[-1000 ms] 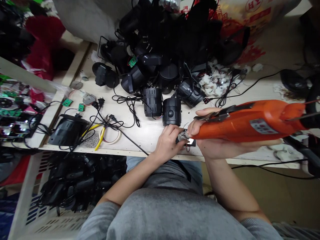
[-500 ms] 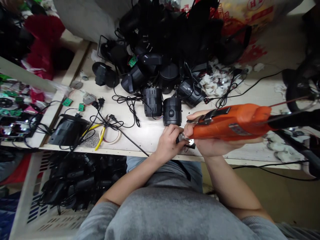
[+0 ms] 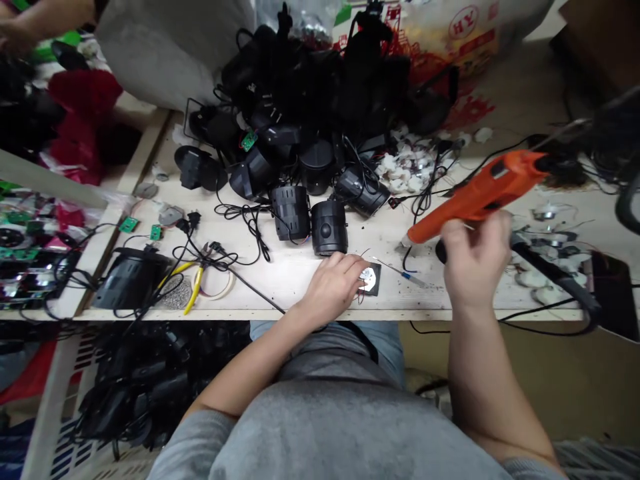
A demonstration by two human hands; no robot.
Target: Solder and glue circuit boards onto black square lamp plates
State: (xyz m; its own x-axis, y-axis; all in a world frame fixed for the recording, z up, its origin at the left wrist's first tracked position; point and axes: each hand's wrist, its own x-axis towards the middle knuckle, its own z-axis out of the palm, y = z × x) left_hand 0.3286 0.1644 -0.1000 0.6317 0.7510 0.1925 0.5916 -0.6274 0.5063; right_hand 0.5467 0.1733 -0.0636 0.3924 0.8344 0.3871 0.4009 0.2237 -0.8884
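Note:
My left hand rests on the table near its front edge, fingers closed around a small black plate with a white LED part. My right hand is off to the right, gripping an orange electric screwdriver whose tip points down-left toward the table. A thin blue-handled tool lies between the two hands. Two black cylindrical lamp housings stand just beyond my left hand.
A big pile of black lamp housings and cables fills the back of the table. Yellow-handled pliers and a tape roll lie at left. White small parts sit mid-back. A crate of black parts stands below left.
My right hand lifted the orange screwdriver away from the small part and swung it up and to the right. My left hand stayed on the part. The view shifted slightly.

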